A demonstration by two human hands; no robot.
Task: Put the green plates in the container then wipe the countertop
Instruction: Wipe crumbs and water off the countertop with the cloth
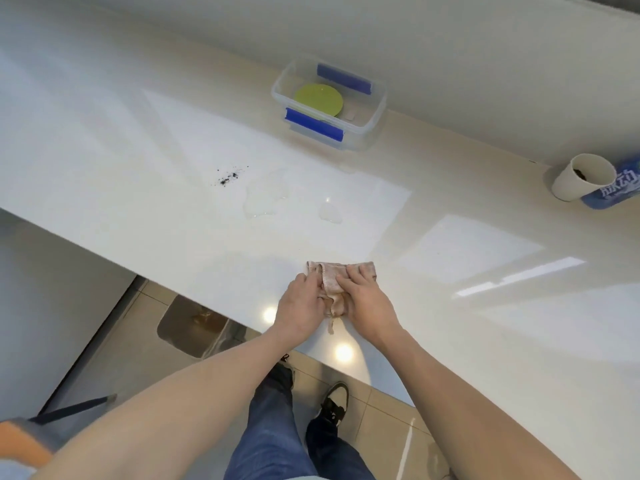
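Far left of the pale countertop is bare; moving right there's a scatter of dark crumbs, then two clear puddles just beside them, mid-counter. At the near edge the left hand is curled on the left end of a pinkish cloth, fingers closed round a bunched bit, and the right hand lies flatter w/ fingers spread, pressing down on the cloth's right part — both touching it, cloth resting on the counter. Far side, right of centre, the clear container w/ blue clips has a green plate inside, so the plate step looks done & wiping is the step in hand, prob. just starting. Next move, I'd say: push the cloth away toward the puddles and crumbs w/o smearing grit around. Nothing blocks that path; far right a paper cup and blue packet stand well apart.
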